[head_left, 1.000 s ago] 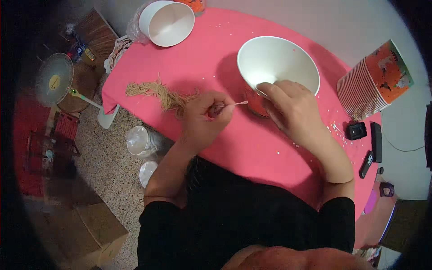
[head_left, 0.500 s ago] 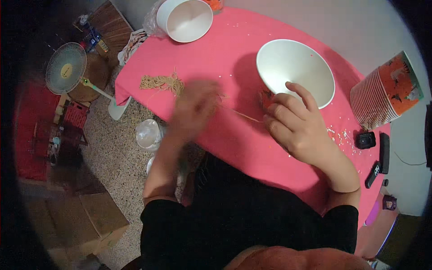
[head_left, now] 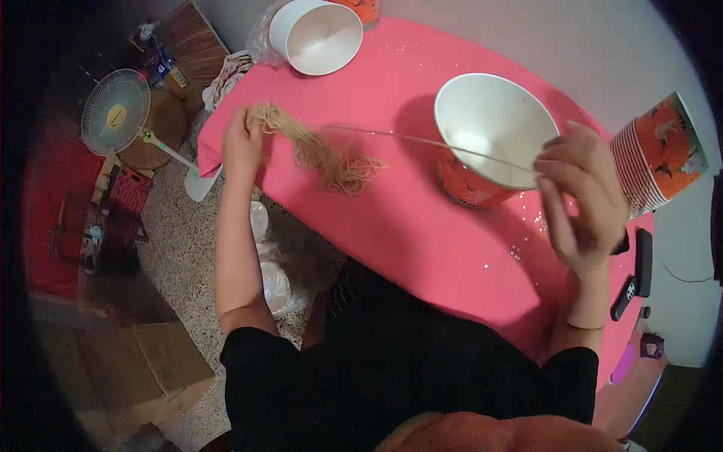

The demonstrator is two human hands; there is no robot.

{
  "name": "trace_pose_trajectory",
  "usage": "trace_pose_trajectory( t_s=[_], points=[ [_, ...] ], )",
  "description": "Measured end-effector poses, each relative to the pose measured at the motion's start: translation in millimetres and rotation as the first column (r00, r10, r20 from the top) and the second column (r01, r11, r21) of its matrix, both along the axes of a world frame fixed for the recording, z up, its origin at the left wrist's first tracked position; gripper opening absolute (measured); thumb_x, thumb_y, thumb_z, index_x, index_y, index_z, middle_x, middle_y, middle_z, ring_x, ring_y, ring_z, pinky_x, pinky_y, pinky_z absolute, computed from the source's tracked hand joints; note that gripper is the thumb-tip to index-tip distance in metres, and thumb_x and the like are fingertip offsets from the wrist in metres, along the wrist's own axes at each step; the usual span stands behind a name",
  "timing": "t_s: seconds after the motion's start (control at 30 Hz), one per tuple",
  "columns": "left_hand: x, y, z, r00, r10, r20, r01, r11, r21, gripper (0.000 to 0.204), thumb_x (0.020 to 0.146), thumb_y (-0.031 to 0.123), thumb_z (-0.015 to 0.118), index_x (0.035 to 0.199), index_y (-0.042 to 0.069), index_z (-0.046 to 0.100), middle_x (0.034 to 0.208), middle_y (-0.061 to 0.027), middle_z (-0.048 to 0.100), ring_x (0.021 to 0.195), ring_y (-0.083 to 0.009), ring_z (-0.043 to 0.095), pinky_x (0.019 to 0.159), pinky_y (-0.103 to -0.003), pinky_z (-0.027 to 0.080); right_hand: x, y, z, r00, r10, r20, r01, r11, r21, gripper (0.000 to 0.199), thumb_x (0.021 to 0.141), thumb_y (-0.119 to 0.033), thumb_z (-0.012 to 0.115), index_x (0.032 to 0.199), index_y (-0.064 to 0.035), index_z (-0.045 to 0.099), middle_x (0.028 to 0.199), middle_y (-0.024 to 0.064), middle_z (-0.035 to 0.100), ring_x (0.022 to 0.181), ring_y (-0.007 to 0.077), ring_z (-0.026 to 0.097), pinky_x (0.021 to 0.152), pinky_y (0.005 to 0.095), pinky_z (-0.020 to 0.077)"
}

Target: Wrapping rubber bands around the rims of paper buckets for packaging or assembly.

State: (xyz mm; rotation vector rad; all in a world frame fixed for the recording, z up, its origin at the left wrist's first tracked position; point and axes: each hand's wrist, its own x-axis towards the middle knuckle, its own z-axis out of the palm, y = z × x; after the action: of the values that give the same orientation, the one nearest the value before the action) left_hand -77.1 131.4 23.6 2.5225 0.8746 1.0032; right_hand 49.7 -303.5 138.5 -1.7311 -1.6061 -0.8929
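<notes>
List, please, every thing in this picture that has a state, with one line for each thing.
left hand: holding the twine bundle
twine bundle: loose, partly lifted
single strand: stretched between both hands
right hand: pinching the strand
orange paper bucket: upright, empty
cup stack: nested, lying sideways

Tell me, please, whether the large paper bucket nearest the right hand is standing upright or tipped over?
Upright. The paper bucket stands on the pink table with its round mouth facing up and the white inside showing; a taut strand crosses above its rim.

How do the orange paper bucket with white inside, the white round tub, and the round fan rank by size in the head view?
1. Orange paper bucket with white inside, largest.
2. White round tub.
3. Round fan: looks nearly like the tub, but it stands lower on the floor, so unsure.
</notes>
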Motion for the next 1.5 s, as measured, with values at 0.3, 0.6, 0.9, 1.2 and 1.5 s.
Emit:
trace_pose_trajectory(
  t_s=[0.3,0.6,0.9,1.2,1.5],
  points=[
    [8,39,25,0.997,-0.065,-0.046,0.077,0.928,0.365,0.033,0.088,0.02,0.059,0.119,0.011,0.055,0.109,-0.0167,0.058,0.098,-0.0356,0.06,0.081,-0.043,0.049,2,-44,15,0.962,0.245,-0.119,-0.184,0.907,0.378,0.015,0.086,-0.007,0.044,0.087,0.0036,0.055,0.082,0.0192,0.054,0.078,0.0324,0.052,0.086,0.0598,0.0428],
    [4,-29,31,0.974,-0.105,-0.2,0.172,0.917,0.36,0.032,0.082,0.01,0.066,0.112,0.005,0.06,0.105,-0.0133,0.065,0.098,-0.0276,0.062,0.084,-0.04,0.049,-16,-18,15,0.962,0.203,-0.181,-0.215,0.975,-0.05,0.017,0.073,-0.018,0.069,0.078,-0.0026,0.065,0.076,0.0084,0.064,0.071,0.0256,0.062,0.082,0.0472,0.0481],
    [-1,-253,16,0.292,-0.667,0.685,0.918,-0.006,-0.397,0.029,0.095,0.01,0.053,0.123,0.001,0.051,0.11,-0.0069,0.06,0.097,-0.0135,0.058,0.084,-0.028,0.047,-32,8,-13,0.988,0.152,0.023,-0.134,0.924,-0.357,0.014,0.065,-0.011,0.066,0.078,-0.0056,0.062,0.074,0.0032,0.05,0.078,0.0194,0.056,0.088,0.0455,0.0482],
    [5,-272,1,0.522,-0.564,0.639,0.773,-0.004,-0.635,0.025,0.089,0.008,0.058,0.113,0.001,0.053,0.094,-0.0021,0.056,0.079,-0.0101,0.054,0.071,-0.025,0.046,-29,7,-17,1.0,-0.007,0.025,0.018,0.873,-0.487,0.015,0.069,-0.012,0.068,0.081,-0.0041,0.062,0.076,0.0047,0.053,0.078,0.0224,0.056,0.09,0.0456,0.0462],
    [23,-253,4,0.555,-0.589,0.587,0.787,0.6,-0.143,0.013,0.075,-0.004,0.068,0.079,0.006,0.061,0.07,-0.001,0.053,0.055,-0.0083,0.044,0.049,-0.023,0.035,-13,0,-7,0.985,0.003,-0.175,-0.081,0.895,-0.439,0.015,0.072,-0.008,0.068,0.084,-0.0032,0.061,0.074,0.0079,0.054,0.076,0.0254,0.058,0.09,0.0457,0.0463]
  ],
)
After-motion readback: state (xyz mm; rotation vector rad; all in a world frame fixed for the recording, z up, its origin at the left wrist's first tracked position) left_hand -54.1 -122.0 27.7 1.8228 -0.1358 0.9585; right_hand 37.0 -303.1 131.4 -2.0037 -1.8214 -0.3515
